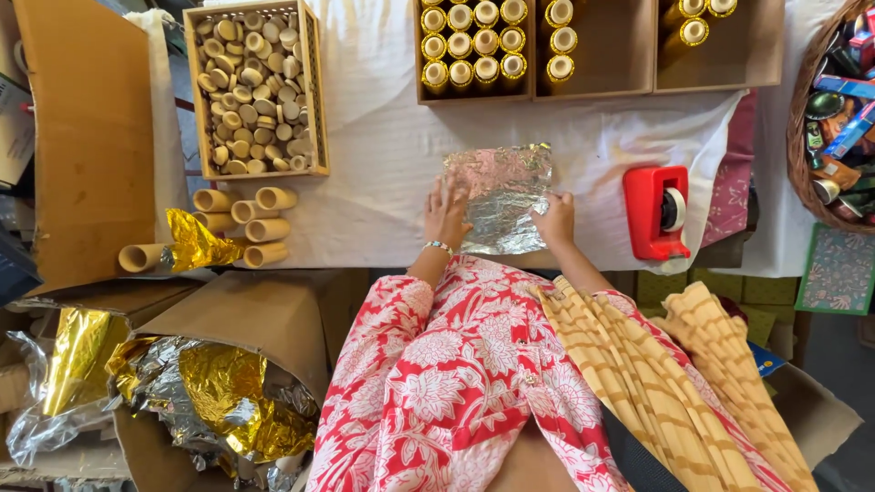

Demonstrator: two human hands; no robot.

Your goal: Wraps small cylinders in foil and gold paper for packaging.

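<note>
Both hands, left hand (446, 215) and right hand (556, 219), pressed flat on foil sheet (501, 196) on table (383, 155); thin foil could tear if dragged

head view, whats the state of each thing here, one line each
crinkled silver foil sheet: spread flat on the white cloth, pressed under both hands
left hand: open, palm down on the foil's left edge
right hand: fingers on the foil's right edge
red tape dispenser: upright, roll loaded, untouched
wooden crate of short cardboard tubes: full
loose cardboard tubes: lying on their sides
cardboard box of gold foil: open
</note>
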